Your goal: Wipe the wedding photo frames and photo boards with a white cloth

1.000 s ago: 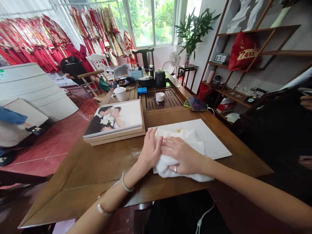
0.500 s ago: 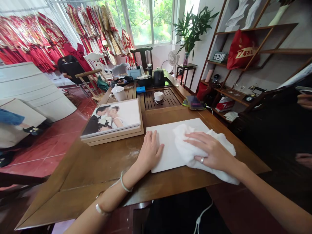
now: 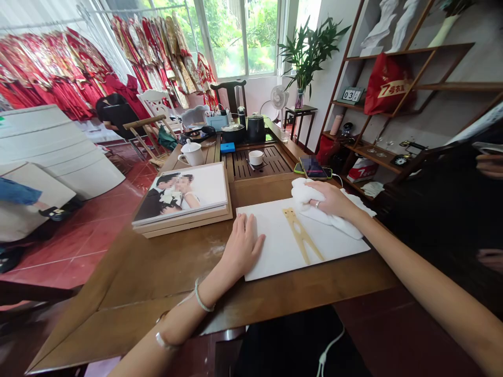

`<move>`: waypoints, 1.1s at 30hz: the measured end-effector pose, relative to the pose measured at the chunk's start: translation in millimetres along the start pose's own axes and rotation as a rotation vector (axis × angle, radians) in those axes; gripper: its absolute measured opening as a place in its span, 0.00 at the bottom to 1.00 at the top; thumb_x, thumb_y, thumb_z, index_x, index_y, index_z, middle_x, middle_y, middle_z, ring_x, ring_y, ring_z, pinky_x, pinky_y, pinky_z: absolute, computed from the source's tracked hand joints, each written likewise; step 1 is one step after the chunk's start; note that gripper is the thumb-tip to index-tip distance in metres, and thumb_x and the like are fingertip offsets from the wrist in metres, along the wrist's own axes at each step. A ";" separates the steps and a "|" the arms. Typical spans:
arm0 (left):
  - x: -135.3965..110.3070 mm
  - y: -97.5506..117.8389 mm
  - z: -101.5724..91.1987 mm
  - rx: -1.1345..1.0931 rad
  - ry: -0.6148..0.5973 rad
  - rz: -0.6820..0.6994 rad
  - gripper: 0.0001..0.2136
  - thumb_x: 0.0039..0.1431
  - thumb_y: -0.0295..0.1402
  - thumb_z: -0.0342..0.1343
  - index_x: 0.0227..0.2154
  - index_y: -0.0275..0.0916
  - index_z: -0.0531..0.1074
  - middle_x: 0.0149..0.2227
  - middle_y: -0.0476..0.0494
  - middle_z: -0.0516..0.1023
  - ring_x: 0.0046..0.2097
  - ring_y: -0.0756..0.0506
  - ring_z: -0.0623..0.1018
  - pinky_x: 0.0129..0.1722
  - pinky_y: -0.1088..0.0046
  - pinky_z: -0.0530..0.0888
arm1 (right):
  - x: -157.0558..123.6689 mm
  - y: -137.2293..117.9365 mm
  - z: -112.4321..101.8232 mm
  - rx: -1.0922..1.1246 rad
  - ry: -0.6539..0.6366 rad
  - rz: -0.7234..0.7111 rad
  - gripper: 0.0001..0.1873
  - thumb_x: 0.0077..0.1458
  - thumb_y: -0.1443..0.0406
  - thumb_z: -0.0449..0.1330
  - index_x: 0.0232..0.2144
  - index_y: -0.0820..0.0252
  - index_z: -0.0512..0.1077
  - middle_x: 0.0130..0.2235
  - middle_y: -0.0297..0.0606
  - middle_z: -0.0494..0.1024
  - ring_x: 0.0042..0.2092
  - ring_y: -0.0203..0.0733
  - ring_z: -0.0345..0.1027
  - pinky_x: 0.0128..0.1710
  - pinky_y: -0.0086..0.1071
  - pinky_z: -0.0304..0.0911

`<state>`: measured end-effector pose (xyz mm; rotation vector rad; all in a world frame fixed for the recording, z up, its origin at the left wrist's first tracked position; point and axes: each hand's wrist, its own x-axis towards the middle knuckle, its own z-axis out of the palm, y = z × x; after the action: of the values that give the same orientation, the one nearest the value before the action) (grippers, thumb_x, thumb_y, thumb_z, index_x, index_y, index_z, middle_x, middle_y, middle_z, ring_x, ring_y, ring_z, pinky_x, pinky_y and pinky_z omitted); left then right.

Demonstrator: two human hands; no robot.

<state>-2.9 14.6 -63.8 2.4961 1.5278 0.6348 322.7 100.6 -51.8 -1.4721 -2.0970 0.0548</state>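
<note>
A white board (image 3: 275, 246) lies flat on the wooden table (image 3: 157, 272) in front of me, with a tan forked figure (image 3: 301, 235) printed on it. My left hand (image 3: 241, 246) rests flat on the board's left edge, fingers stretched out. My right hand (image 3: 330, 198) presses a white cloth (image 3: 334, 217) against the board's far right corner, fingers curled over the bunched cloth. A ring shows on that hand.
A photo album (image 3: 183, 196) with a wedding picture lies at the left. Behind it are a white teapot (image 3: 192, 153), a tea tray with a cup (image 3: 257, 156), a black kettle (image 3: 256, 127) and a phone (image 3: 313, 167). Shelves (image 3: 393, 89) stand at the right, red garments (image 3: 58, 73) hang at the left.
My right hand has swept the cloth from the board's near left part to its far right corner, uncovering the tan figure. My left hand has stayed on the left edge.
</note>
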 end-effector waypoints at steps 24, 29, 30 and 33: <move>1.1 6.1 -6.7 0.002 -0.065 -0.052 0.29 0.66 0.41 0.43 0.62 0.23 0.54 0.64 0.18 0.58 0.69 0.27 0.55 0.65 0.46 0.58 | -107.3 -19.2 -49.0 0.145 -0.041 -0.265 0.25 0.53 0.65 0.60 0.55 0.51 0.69 0.56 0.45 0.75 0.58 0.59 0.68 0.57 0.53 0.67; 0.2 2.1 -3.2 0.000 -0.014 -0.009 0.28 0.67 0.43 0.43 0.62 0.28 0.54 0.64 0.20 0.60 0.68 0.29 0.57 0.63 0.43 0.60 | -63.5 -1.1 -34.7 0.122 -0.043 -0.152 0.24 0.50 0.65 0.61 0.52 0.55 0.72 0.53 0.48 0.76 0.57 0.60 0.69 0.57 0.53 0.66; 0.1 1.5 -2.7 -0.001 -0.015 -0.006 0.28 0.67 0.43 0.42 0.63 0.29 0.54 0.64 0.20 0.60 0.68 0.29 0.57 0.63 0.43 0.61 | -52.9 1.6 -30.6 0.112 -0.049 -0.138 0.24 0.50 0.64 0.61 0.52 0.55 0.72 0.54 0.48 0.76 0.57 0.60 0.69 0.58 0.54 0.65; -0.1 0.9 -2.0 -0.005 -0.028 -0.018 0.29 0.67 0.43 0.42 0.63 0.26 0.54 0.64 0.19 0.59 0.68 0.28 0.56 0.64 0.45 0.60 | -24.3 4.0 -17.8 0.084 -0.062 -0.110 0.25 0.48 0.63 0.62 0.51 0.55 0.73 0.54 0.45 0.76 0.57 0.59 0.68 0.58 0.57 0.63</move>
<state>-3.1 13.8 -61.8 2.4745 1.5353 0.5974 340.1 75.8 -48.6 -1.3204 -2.1943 0.1464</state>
